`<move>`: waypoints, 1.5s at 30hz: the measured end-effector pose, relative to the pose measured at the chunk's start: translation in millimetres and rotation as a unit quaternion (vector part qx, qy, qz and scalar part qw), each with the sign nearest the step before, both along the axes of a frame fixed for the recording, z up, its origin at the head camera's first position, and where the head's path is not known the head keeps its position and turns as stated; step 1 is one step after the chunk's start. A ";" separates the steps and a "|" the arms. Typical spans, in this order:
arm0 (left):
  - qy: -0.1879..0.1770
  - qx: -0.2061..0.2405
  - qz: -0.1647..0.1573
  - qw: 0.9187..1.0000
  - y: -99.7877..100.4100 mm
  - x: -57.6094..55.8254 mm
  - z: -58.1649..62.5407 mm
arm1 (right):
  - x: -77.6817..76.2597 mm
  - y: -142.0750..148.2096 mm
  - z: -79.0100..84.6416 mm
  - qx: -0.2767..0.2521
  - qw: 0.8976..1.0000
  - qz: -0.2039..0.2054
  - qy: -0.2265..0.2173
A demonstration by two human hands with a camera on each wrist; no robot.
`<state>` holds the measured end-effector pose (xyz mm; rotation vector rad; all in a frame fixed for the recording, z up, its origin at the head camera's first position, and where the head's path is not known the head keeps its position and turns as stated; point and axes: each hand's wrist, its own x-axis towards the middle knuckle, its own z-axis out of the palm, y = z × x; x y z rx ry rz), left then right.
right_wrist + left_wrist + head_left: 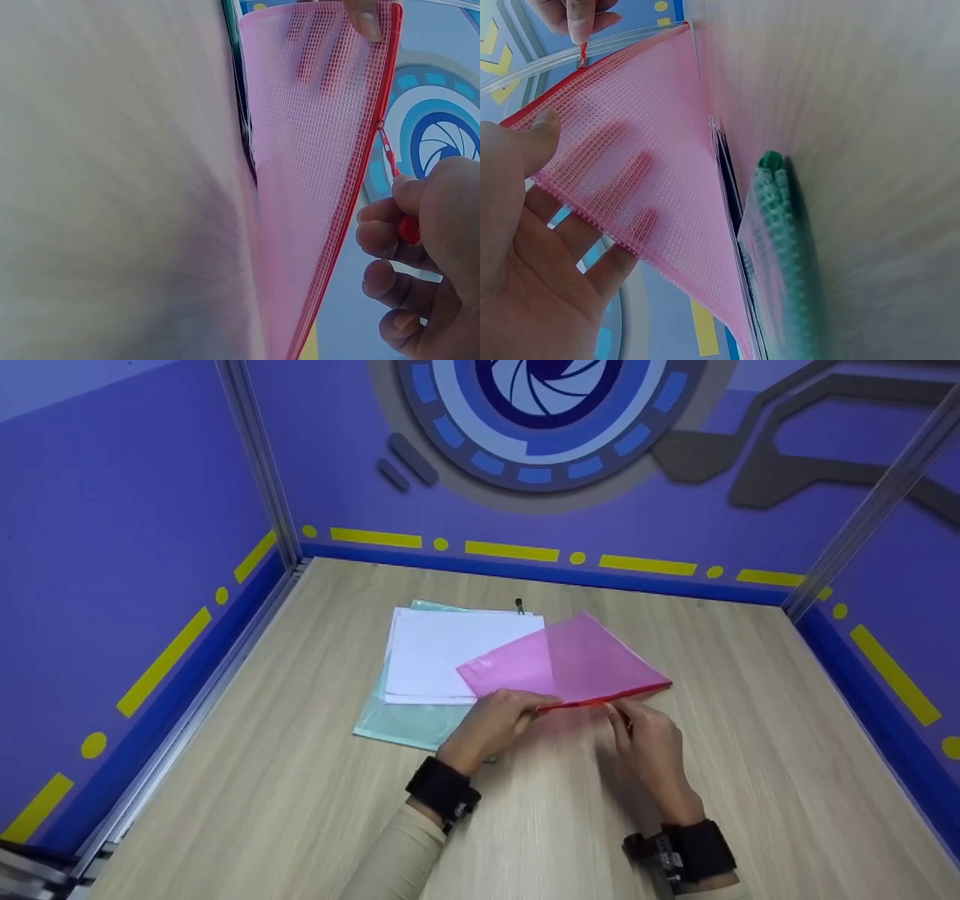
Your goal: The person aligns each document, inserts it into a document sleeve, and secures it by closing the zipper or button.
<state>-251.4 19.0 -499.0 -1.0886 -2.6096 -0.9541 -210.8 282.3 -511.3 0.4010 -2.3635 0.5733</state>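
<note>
A pink mesh zipper pouch (592, 656) is tilted up off the table, its red zipper edge (637, 691) facing me. My left hand (495, 724) grips its left end, thumb on the near side and fingers spread behind the mesh in the left wrist view. With thumb and index finger my right hand (651, 742) pinches the red zipper pull (389, 156), its red end bead (409, 229) showing among the fingers. The slider sits partway along the zipper. Under the pouch's far left part lie white paper sheets (435, 652).
A green mesh pouch (405, 725) lies beneath the sheets on the wooden table (300, 780). Beyond the sheets' back edge pokes a small dark piece (519, 605). Blue panels (150, 510) wall in the left, back and right sides.
</note>
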 end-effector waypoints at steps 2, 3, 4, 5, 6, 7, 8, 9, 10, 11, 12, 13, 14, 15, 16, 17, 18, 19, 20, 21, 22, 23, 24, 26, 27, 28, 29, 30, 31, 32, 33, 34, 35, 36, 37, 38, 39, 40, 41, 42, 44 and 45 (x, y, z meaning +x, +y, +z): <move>0.003 0.001 0.003 1.000 -0.5 -0.8 0.4 | -0.2 0.8 0.4 0.002 1.000 -0.003 0.005; 0.004 0.003 0.004 1.000 -0.8 -1.1 0.6 | -0.3 1.4 0.5 0.002 1.000 -0.004 0.007; 0.004 0.003 0.004 1.000 -1.1 -1.4 0.9 | -0.4 2.0 0.5 0.002 1.000 -0.004 0.007; 0.004 0.004 0.004 1.000 -1.2 -1.6 1.1 | -0.5 2.6 0.4 0.002 1.000 -0.004 0.006; 0.005 0.006 0.004 1.000 -1.4 -1.8 1.3 | -0.4 3.1 0.5 0.001 1.000 -0.005 0.005; 0.005 0.005 0.004 1.000 -1.7 -1.7 1.7 | -0.5 3.6 0.3 0.001 1.000 -0.005 0.002; 0.005 0.005 0.003 1.000 -1.8 -1.7 2.0 | -0.7 4.2 0.0 0.001 1.000 -0.005 -0.001; 0.005 0.005 0.002 1.000 -1.8 -1.7 2.1 | -0.6 4.5 -0.1 0.000 1.000 -0.006 -0.004; 0.005 0.006 0.002 1.000 -1.7 -1.6 2.2 | -0.6 4.8 -0.3 -0.001 1.000 -0.007 -0.007; 0.006 0.005 0.001 1.000 -1.6 -1.5 2.4 | -0.7 5.0 -0.4 -0.001 1.000 -0.009 -0.010; 0.007 0.005 0.001 1.000 -1.5 -1.5 2.4 | -0.7 5.2 -0.5 -0.002 1.000 -0.011 -0.014; 0.007 0.005 0.000 1.000 -1.3 -1.5 2.5 | -0.7 5.5 -0.7 -0.003 1.000 -0.013 -0.017; 0.008 0.007 -0.001 1.000 -1.1 -1.6 2.2 | -0.8 5.8 -0.7 -0.003 1.000 -0.016 -0.020; 0.009 0.008 -0.001 1.000 -1.0 -1.5 2.2 | -0.7 6.0 -0.8 -0.004 1.000 -0.019 -0.022; 0.010 0.009 -0.002 1.000 -1.1 -1.6 2.2 | -0.8 6.2 -1.0 -0.005 0.999 -0.020 -0.025; 0.012 0.010 -0.002 1.000 -1.3 -1.6 2.1 | -0.9 6.4 -1.2 -0.005 0.999 -0.022 -0.027; 0.014 0.011 -0.002 1.000 -1.5 -1.6 2.0 | -0.9 6.7 -1.3 -0.005 0.999 -0.024 -0.029; 0.015 0.012 -0.003 1.000 -1.6 -1.5 1.9 | -0.8 7.0 -1.4 -0.005 0.999 -0.025 -0.030; 0.017 0.013 -0.005 1.000 -1.7 -1.5 1.8 | -0.7 7.4 -1.5 -0.004 0.999 -0.025 -0.031; 0.019 0.013 -0.006 1.000 -1.8 -1.3 1.9 | -0.6 7.8 -1.5 -0.004 0.999 -0.025 -0.030; 0.020 0.014 -0.006 1.000 -1.9 -1.3 1.7 | -0.5 8.2 -1.4 -0.004 0.999 -0.026 -0.030; 0.020 0.015 -0.006 1.000 -2.2 -1.5 1.4 | -0.4 8.7 -1.3 -0.004 0.999 -0.026 -0.028; 0.021 0.017 -0.005 1.000 -2.3 -1.6 1.4 | -0.3 9.3 -1.2 -0.003 0.999 -0.027 -0.027; 0.020 0.019 -0.002 1.000 -2.6 -2.3 1.4 | -0.4 10.2 -1.3 -0.004 0.999 -0.029 -0.024; 0.019 0.020 0.000 1.000 -2.8 -2.6 1.5 | -0.5 10.5 -1.3 -0.006 0.999 -0.031 -0.024; 0.018 0.020 0.001 1.000 -3.2 -3.1 1.5 | -0.6 10.6 -1.4 -0.005 0.999 -0.032 -0.024; 0.016 0.020 0.003 1.000 -3.6 -3.6 1.6 | -0.8 10.6 -1.6 -0.006 0.999 -0.032 -0.026; 0.017 0.020 0.005 1.000 -3.8 -4.0 1.6 | -1.2 10.4 -1.9 -0.007 0.999 -0.033 -0.028; 0.017 0.019 0.007 1.000 -4.2 -4.1 1.5 | -1.2 10.0 -2.3 -0.008 0.999 -0.034 -0.032; 0.019 0.020 0.010 1.000 -4.4 -3.8 1.4 | -1.0 9.6 -2.5 -0.009 0.999 -0.035 -0.036; 0.021 0.021 0.012 0.999 -4.5 -3.7 1.1 | -0.8 9.3 -2.4 -0.010 0.999 -0.036 -0.039; 0.023 0.022 0.016 0.999 -4.5 -3.5 0.9 | -0.5 9.2 -2.4 -0.009 0.998 -0.037 -0.041; 0.026 0.024 0.019 0.999 -4.5 -3.2 0.7 | -0.2 9.1 -2.3 -0.009 0.998 -0.038 -0.043; 0.029 0.025 0.021 0.999 -4.1 -2.8 0.5 | 0.0 9.2 -2.0 -0.007 0.998 -0.039 -0.043; 0.031 0.027 0.022 0.999 -3.9 -2.5 0.5 | 0.5 9.4 -1.6 -0.006 0.998 -0.041 -0.043; 0.033 0.029 0.022 0.999 -3.3 -2.5 0.4 | 0.8 9.8 -1.2 -0.005 0.998 -0.041 -0.043; 0.034 0.030 0.022 0.999 -2.9 -2.8 0.3 | 0.8 10.2 -1.0 -0.004 0.998 -0.042 -0.041; 0.035 0.030 0.021 0.999 -2.7 -2.8 0.5 | 0.8 10.4 -0.9 -0.003 0.998 -0.042 -0.041; 0.036 0.030 0.021 0.999 -2.6 -3.2 0.4 | 0.6 10.6 -0.8 -0.002 0.998 -0.043 -0.041; 0.038 0.030 0.022 0.999 -2.7 -3.4 0.5 | 0.4 10.7 -0.8 -0.002 0.998 -0.043 -0.040; 0.041 0.031 0.023 0.998 -3.1 -4.1 0.7 | 0.0 10.9 -1.0 -0.004 0.998 -0.041 -0.038; 0.043 0.032 0.024 0.998 -3.4 -4.6 0.5 | -0.2 10.8 -1.1 -0.004 0.999 -0.041 -0.036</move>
